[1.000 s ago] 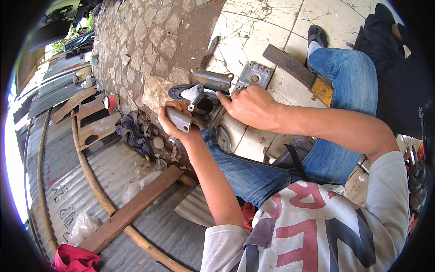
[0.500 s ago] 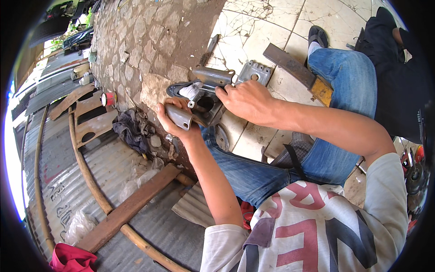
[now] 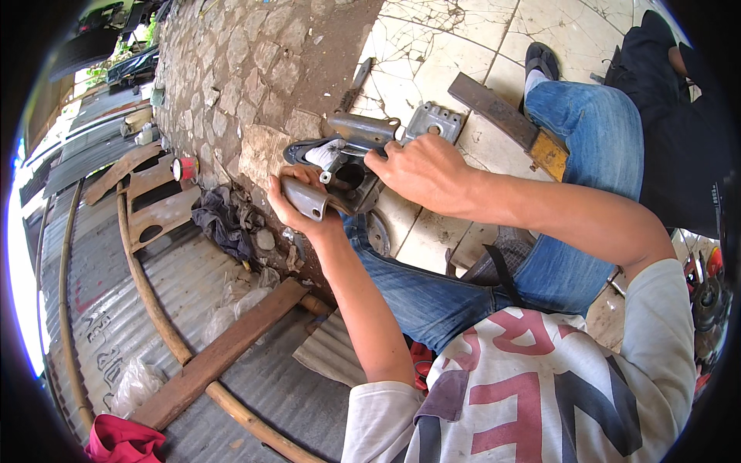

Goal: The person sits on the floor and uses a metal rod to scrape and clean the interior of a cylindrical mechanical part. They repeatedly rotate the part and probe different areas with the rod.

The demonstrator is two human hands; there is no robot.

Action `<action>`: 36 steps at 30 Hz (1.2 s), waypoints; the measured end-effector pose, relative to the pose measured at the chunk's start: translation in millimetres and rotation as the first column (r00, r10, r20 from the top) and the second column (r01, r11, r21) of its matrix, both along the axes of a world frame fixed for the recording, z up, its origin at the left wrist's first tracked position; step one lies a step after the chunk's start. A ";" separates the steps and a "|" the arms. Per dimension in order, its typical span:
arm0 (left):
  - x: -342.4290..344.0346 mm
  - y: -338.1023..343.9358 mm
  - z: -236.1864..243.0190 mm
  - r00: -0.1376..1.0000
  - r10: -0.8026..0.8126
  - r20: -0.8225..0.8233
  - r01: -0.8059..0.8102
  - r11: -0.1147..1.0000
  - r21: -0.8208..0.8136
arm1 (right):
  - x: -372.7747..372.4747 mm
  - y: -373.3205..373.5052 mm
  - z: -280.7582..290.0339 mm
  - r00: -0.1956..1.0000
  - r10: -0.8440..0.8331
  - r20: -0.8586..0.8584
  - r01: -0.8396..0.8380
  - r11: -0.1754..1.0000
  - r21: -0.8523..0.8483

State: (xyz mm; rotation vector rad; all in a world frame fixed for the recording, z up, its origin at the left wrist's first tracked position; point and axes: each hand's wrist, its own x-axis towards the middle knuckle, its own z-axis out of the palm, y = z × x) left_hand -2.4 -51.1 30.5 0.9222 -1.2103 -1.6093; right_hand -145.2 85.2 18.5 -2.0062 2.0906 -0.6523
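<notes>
My left hand (image 3: 323,218) is wrapped round a grey metal part with a curved, plate-like end (image 3: 304,197) and a small hole in it. The part's darker body (image 3: 356,179), with a large round opening, lies between my two hands. My right hand (image 3: 428,174) is closed at the far right edge of that body. A thin metal piece runs leftward from its fingertips along the far rim, but most of it is hidden, so its kind is unclear. Just beyond lie a grey metal tube-like part (image 3: 363,131) and a flat metal cover with holes (image 3: 434,121).
A long steel bar with a yellow end (image 3: 494,112) lies on cracked tiles by my right knee. A dark narrow tool (image 3: 356,85) lies farther off. Dark cloth (image 3: 221,220), corrugated sheets (image 3: 100,285) and a wooden plank (image 3: 224,351) are at the left. Another person's dark clothing (image 3: 679,147) is at right.
My right hand has shifted very slightly left along the part's rim. The left hand keeps its hold, and the metal part is almost unmoved.
</notes>
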 end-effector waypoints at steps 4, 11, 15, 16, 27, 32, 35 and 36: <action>-0.1 -0.9 -0.2 1.000 0.008 -0.005 -0.008 1.000 0.006 | 0.9 1.3 3.3 0.999 0.000 -0.052 0.001 1.000 0.026; 0.1 -1.3 0.0 1.000 -0.003 -0.012 0.003 1.000 0.011 | -1.9 1.9 1.1 1.000 0.012 -0.014 -0.011 0.999 0.047; 3.2 -2.1 -0.3 1.000 -0.021 -0.010 0.022 1.000 0.013 | -6.2 2.9 -2.6 0.995 0.003 0.104 -0.004 1.000 0.005; 2.4 -1.5 -0.1 1.000 -0.010 -0.001 0.010 1.000 0.009 | -7.1 2.9 -3.0 0.993 0.008 0.114 -0.009 1.000 0.013; 1.6 -2.5 -1.9 1.000 0.004 -0.005 -0.004 1.000 0.007 | -11.4 2.4 4.5 0.988 0.035 0.152 -0.055 0.991 0.125; 0.5 -1.1 -1.9 1.000 0.010 -0.001 -0.010 1.000 0.023 | -17.2 3.6 12.3 0.989 0.054 0.135 -0.071 0.989 0.130; -2.3 0.3 -0.7 1.000 0.008 0.002 -0.008 1.000 0.010 | -17.5 3.7 11.2 0.986 0.028 0.162 -0.049 0.991 0.124; -3.0 0.6 -0.3 1.000 0.010 0.005 -0.010 1.000 0.005 | -18.1 4.2 9.5 0.981 0.028 0.192 -0.048 0.994 0.101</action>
